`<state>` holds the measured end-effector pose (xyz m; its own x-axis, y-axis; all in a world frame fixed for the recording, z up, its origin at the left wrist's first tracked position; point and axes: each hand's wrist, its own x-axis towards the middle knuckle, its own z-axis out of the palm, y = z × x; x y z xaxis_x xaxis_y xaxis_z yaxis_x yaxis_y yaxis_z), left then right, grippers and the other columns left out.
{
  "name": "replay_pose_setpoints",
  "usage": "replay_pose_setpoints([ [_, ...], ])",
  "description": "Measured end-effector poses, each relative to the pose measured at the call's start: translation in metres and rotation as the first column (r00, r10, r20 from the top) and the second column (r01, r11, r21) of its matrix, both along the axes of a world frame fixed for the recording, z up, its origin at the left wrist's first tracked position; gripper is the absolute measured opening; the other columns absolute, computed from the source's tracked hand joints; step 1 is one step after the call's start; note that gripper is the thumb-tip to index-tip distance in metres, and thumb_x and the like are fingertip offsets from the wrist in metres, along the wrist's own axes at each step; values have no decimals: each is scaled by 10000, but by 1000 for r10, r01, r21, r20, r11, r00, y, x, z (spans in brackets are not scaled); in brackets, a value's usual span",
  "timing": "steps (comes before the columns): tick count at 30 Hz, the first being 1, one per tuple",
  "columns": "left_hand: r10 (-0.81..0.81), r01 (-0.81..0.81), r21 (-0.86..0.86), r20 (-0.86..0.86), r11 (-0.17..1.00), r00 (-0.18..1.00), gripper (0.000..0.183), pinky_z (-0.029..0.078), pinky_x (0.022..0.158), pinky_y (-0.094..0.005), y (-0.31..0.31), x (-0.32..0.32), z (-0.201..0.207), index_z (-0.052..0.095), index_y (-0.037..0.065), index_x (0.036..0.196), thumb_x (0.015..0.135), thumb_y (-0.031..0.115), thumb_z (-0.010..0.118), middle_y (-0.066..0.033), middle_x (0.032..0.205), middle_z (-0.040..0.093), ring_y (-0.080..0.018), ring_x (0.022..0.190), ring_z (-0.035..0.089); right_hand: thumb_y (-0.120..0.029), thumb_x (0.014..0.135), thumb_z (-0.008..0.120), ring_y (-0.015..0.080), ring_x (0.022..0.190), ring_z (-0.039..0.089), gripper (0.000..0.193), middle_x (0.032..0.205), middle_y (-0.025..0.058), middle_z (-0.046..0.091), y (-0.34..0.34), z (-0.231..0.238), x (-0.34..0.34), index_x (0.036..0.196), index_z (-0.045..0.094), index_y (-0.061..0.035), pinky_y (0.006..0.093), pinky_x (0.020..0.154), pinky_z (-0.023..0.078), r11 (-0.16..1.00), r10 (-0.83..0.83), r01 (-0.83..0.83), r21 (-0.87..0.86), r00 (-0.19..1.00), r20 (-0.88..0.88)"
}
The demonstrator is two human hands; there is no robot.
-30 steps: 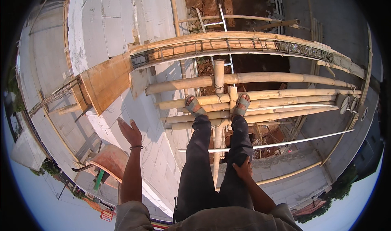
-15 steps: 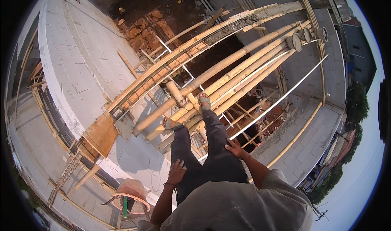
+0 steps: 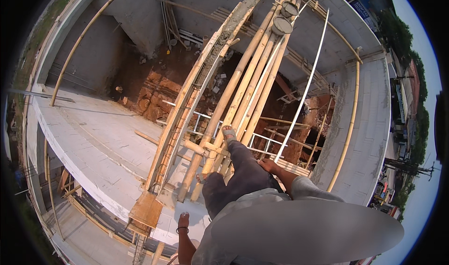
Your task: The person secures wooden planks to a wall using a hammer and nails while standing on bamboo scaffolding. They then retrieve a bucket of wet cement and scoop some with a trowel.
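Observation:
My left hand [image 3: 183,219], with a dark band at the wrist, is stretched toward the top of a pale block wall [image 3: 166,220]. It appears to hold nothing; whether it touches the wall I cannot tell. My right hand [image 3: 268,165] rests with its fingers extended on my dark trousers [image 3: 245,171], at the right thigh. One sandalled foot [image 3: 228,133] stands on long bamboo poles [image 3: 238,94] laid side by side. The other foot [image 3: 202,176] is by the near pole ends.
A wooden form [image 3: 170,146] holds steel bars and, farther off, wet concrete [image 3: 229,29]. Buckets of grey mix [image 3: 282,25] stand at the poles' far end. A thin white pole [image 3: 306,85] slants along the right. Below lies a deep reddish dirt floor [image 3: 152,94].
My left hand has left my thigh and reached out to the wall side. My body and view have turned, and the orange bucket has gone mostly out of sight.

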<state>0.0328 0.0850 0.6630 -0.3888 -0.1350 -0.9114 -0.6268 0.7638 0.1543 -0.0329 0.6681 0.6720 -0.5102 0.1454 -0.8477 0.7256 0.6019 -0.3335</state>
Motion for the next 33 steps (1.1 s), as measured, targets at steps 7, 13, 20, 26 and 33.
replay_pose_setpoints([
  [7,508,-477,200,-157,856,847,348,404,584,-291,29,-183,7,559,100,1080,923,408,515,-37,981,600,-148,782,551,-556,892,515,369,976,619,612,1030,228,659,84,6,-64,1052,665,15,436,844,466,995,-95,84,-62,976,-198],
  [13,284,-149,309,-456,939,843,322,442,717,-340,170,-341,35,600,7,1047,935,293,501,-96,844,586,-191,789,531,-505,903,558,269,791,644,561,909,180,673,165,5,-61,974,665,41,385,724,501,972,-213,232,48,944,-253],
  [20,11,154,307,-474,939,881,362,421,599,-258,272,-407,29,593,69,1107,917,370,523,-45,932,611,-154,845,598,-492,884,613,217,700,638,539,810,135,662,205,-7,-17,908,661,44,347,635,507,902,-417,431,-5,871,-259],
  [26,-32,92,213,-270,973,962,285,392,558,-298,284,-385,24,598,103,900,926,372,506,-7,755,545,-141,669,521,-533,879,572,250,756,677,530,832,160,687,209,-6,-31,945,690,-20,383,727,515,903,-423,430,-13,882,-206],
  [33,192,-200,97,83,975,978,237,405,559,-341,306,-397,17,558,160,973,950,384,484,-11,805,580,-175,652,554,-554,857,582,275,766,673,532,815,164,684,254,15,-103,917,688,-36,411,738,506,892,-436,452,14,868,-238],
])
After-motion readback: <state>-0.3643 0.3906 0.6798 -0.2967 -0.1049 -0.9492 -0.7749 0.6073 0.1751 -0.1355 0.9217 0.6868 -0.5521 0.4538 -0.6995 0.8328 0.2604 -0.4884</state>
